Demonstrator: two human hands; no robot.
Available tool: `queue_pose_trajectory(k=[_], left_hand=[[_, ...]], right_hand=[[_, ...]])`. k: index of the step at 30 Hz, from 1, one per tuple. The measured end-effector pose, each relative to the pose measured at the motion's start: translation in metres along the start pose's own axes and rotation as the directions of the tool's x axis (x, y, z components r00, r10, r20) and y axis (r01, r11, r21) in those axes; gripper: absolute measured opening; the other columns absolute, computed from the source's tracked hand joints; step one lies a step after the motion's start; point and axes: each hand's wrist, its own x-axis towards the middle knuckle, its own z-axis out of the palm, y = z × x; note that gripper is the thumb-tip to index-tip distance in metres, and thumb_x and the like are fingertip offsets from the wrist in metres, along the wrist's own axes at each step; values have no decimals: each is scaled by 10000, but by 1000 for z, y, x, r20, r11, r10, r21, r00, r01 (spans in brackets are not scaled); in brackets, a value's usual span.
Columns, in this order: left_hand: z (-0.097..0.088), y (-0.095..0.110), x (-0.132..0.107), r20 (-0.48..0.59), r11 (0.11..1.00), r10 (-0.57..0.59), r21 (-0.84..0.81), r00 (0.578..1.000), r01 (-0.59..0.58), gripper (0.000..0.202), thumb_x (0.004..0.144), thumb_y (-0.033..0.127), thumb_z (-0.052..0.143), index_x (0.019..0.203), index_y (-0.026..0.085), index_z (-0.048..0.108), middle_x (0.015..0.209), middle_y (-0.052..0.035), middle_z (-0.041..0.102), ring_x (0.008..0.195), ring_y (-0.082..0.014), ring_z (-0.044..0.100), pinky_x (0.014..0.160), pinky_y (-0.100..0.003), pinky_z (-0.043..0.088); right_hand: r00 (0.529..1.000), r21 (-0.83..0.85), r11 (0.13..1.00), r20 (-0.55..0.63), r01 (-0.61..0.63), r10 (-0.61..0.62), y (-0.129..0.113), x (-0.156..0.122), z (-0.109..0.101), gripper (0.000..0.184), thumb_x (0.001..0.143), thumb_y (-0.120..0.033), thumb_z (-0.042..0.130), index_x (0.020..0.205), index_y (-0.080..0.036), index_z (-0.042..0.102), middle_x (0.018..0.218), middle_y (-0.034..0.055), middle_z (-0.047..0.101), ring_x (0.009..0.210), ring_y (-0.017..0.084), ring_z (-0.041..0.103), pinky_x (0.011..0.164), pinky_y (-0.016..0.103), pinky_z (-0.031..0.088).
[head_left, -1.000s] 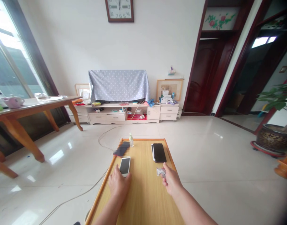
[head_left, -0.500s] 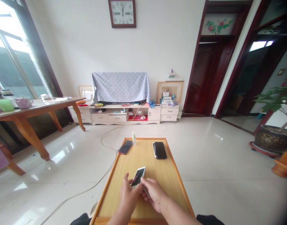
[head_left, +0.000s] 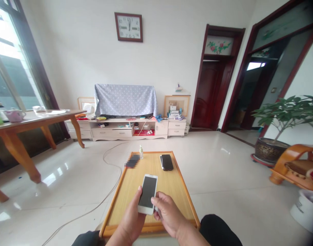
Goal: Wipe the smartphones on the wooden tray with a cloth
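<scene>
Two hands [head_left: 132, 218] on a flat, white-framed rectangular phone [head_left: 148, 192]

Well beyond the grip are a cabinet [head_left: 111, 134], a cloth [head_left: 125, 99] above it and, higher, a clock [head_left: 129, 27], with a table [head_left: 42, 119] well left and a plant [head_left: 281, 114], chair [head_left: 297, 155] and bucket [head_left: 304, 212] well right.

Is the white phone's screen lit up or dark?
Dark: the white phone in the left hand shows a plain blackish screen without any glowing picture. Whether it is switched on, I cannot tell.
</scene>
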Motion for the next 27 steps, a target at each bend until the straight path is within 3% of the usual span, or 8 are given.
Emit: queue_pose_trajectory(k=[4,9,12,17,19,22,25,27], left_hand=[[4,0,-23,194,982,-89,-146,977,118,564,834,620,564,1099,137,684,997,-141,715,985,-327,673,785,-432,557],[2,10,-40,167,945,-82,-300,982,130,470,859,536,563,1144,176,668,1137,-123,700,1116,-304,646,880,-417,561],[2,22,-56,158,943,-90,-305,983,135,521,860,531,561,1235,174,625,1164,-130,696,1142,-314,641,897,-439,563],[2,40,-91,322,861,-87,-452,943,234,563,882,517,573,1262,102,599,1194,-172,684,1123,-316,651,900,-427,565],[3,44,-104,366,838,-55,-490,929,242,531,899,479,588,1280,109,587,1193,-163,688,1099,-293,664,898,-407,565],[5,46,-118,354,804,-56,-538,934,252,485,897,433,624,1270,125,594,1170,-140,706,1059,-264,683,897,-381,562],[7,48,-127,351,783,-65,-562,934,265,439,901,384,633,1272,152,597,1168,-113,714,1046,-245,690,902,-367,557],[7,50,-130,361,769,-47,-581,931,264,402,909,360,626,1251,149,609,1153,-106,721,1047,-237,691,912,-356,551]], right_hand=[[999,-60,997,30,40,-39,-8,-33,7,350,808,-479,711,868,-143,632,699,17,615,557,96,510,523,213,365],[991,-79,993,-100,83,-90,-28,-66,11,394,716,-374,794,1001,-139,658,804,60,694,673,153,628,619,260,478],[978,-118,985,-149,127,-144,-42,-86,23,437,720,-419,803,1024,-149,642,855,70,702,734,191,673,695,329,529],[975,-261,943,-24,208,-222,-53,-110,55,341,838,-476,702,939,-155,650,781,45,669,646,164,632,644,323,520],[939,-433,846,1,312,-345,-56,-113,64,293,854,-451,687,884,-160,685,785,30,637,677,149,603,658,296,506],[810,-696,587,-13,414,-587,-63,-108,70,227,853,-402,689,808,-179,689,835,21,604,722,144,581,698,283,506],[682,-813,393,6,429,-731,-71,-101,74,162,886,-355,644,942,-206,671,907,28,616,695,141,582,672,284,528],[611,-859,229,118,459,-783,-70,-102,78,148,930,-300,576,1016,-223,669,1009,55,629,809,168,624,745,311,552]])
